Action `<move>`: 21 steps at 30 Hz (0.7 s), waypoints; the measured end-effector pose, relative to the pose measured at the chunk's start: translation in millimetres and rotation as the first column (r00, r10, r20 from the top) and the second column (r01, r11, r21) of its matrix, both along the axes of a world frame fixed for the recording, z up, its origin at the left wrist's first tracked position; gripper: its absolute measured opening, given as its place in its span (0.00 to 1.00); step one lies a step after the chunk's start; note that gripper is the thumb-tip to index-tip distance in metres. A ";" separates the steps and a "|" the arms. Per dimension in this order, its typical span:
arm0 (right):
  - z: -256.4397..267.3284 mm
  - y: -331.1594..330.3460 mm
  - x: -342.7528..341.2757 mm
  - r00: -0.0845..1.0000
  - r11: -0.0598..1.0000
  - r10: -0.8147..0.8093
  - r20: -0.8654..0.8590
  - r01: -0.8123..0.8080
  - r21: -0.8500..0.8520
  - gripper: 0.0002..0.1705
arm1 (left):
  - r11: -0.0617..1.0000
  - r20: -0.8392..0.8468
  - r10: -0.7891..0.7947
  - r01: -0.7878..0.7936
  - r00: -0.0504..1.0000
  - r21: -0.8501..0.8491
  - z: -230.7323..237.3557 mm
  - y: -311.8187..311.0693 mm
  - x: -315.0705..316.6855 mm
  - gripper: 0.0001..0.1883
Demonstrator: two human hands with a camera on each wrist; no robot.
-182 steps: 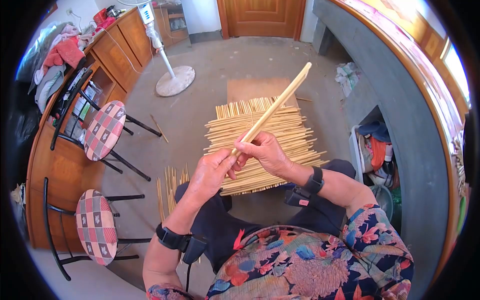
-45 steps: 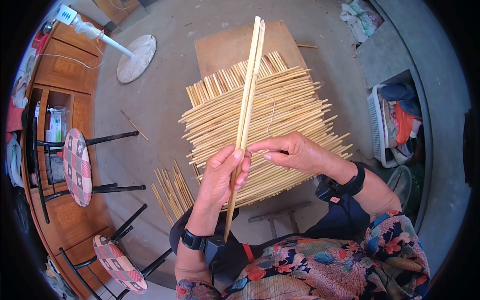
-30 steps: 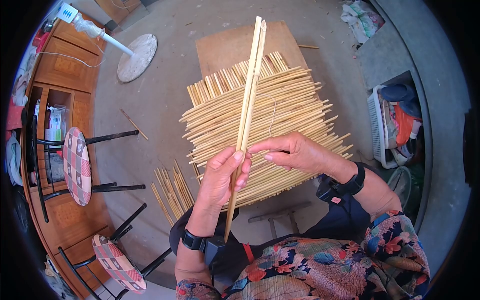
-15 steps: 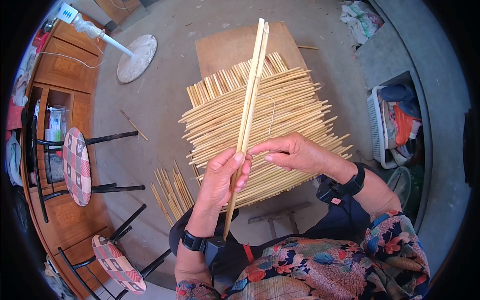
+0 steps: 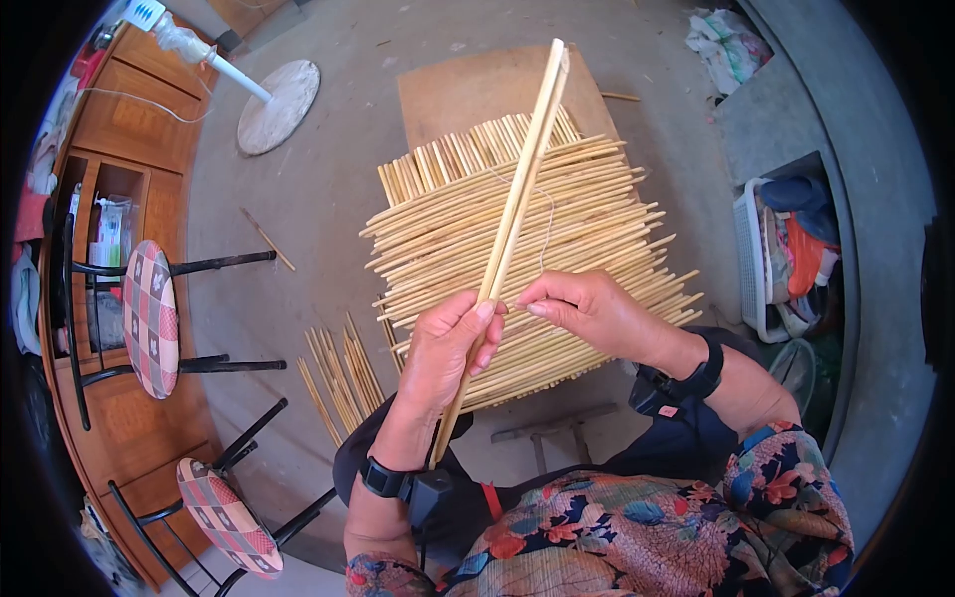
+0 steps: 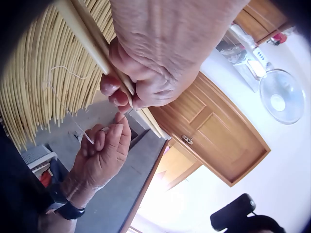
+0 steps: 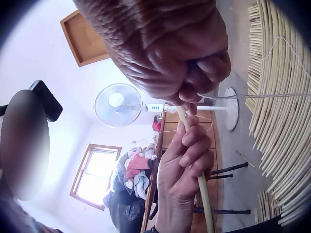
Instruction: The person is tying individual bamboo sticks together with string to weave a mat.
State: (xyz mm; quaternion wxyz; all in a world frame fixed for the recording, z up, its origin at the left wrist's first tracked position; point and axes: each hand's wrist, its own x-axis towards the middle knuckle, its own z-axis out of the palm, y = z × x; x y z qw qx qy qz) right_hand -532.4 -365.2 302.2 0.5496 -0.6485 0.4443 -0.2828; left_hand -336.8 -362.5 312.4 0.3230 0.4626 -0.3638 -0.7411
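Observation:
My left hand [image 5: 443, 343] grips two pale peeled stalks [image 5: 524, 179] side by side; their far ends point up and away over the mat. My right hand [image 5: 587, 310] is close beside it, thumb and forefinger pinching a thin needle [image 6: 128, 112] whose tip meets the stalks at the left fingertips. White thread [image 7: 262, 95] trails from the right hand toward the mat of stalks [image 5: 537, 269]. That mat is made of many pale stalks laid in rows, with a second layer crosswise at its far end. A loose thread [image 5: 550, 224] lies across it.
The mat lies over a brown board [image 5: 477, 85] in front of the knees. Loose stalks [image 5: 343, 368] stand at the left. Two chairs with checked seats [image 5: 151, 318], a fan base [image 5: 279, 107] and a white basket [image 5: 753, 259] surround the work area.
Several seconds ago both hands gripped the stalks. In the last half second the stalks have tilted rightward, and the right forefinger, stretched out before, has bent and drawn slightly back from the left fingers.

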 end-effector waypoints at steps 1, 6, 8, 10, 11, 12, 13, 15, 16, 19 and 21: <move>-1.5 1.9 1.8 1.000 0.999 -0.026 0.002 0.026 -0.019 0.09 | 1.000 -0.004 -0.002 0.002 1.000 0.006 0.1 0.7 0.1 0.11; -5.2 5.5 5.1 0.998 0.997 -0.058 -0.005 0.058 -0.054 0.09 | 1.000 -0.033 0.001 -0.001 0.999 0.012 -4.7 3.0 -3.3 0.11; -8.8 6.2 5.7 0.999 0.997 -0.049 0.009 0.049 -0.059 0.09 | 1.000 -0.031 0.003 -0.003 1.000 0.013 -6.6 3.4 -2.5 0.10; -6.1 5.5 5.1 1.000 0.999 -0.029 -0.002 0.029 -0.027 0.09 | 1.000 -0.032 -0.013 0.013 0.999 0.003 -7.0 3.3 -1.3 0.10; -7.2 4.3 3.4 1.000 1.000 -0.010 -0.009 0.010 -0.001 0.09 | 1.000 -0.033 -0.007 0.007 0.999 -0.004 -9.1 2.7 -2.3 0.10; -6.0 3.7 3.2 1.000 1.000 -0.004 -0.014 0.004 -0.004 0.09 | 1.000 -0.026 -0.004 0.004 1.000 0.004 -8.0 2.2 -2.2 0.10; -6.2 2.1 2.8 1.000 1.000 -0.004 -0.018 0.004 -0.002 0.09 | 1.000 -0.021 0.001 -0.001 1.000 0.008 -7.4 1.0 -2.2 0.10; -4.5 1.1 1.2 0.999 1.000 0.009 -0.033 -0.009 -0.005 0.09 | 1.000 -0.017 -0.004 0.004 1.000 -0.004 -7.3 0.1 -1.6 0.10; -4.0 2.5 0.0 1.000 1.000 -0.014 -0.012 0.015 0.007 0.10 | 1.000 -0.005 -0.017 0.017 1.000 -0.013 -7.3 -0.3 -1.2 0.10; -1.5 6.2 -5.4 0.999 0.995 -0.031 -0.005 0.032 0.096 0.10 | 0.999 0.027 -0.012 0.013 1.000 -0.031 -6.4 0.1 -0.4 0.10; -0.8 7.8 -6.7 0.999 0.983 -0.025 -0.021 0.028 0.182 0.10 | 0.999 0.047 -0.025 0.027 0.999 -0.034 -4.2 -0.7 -0.6 0.10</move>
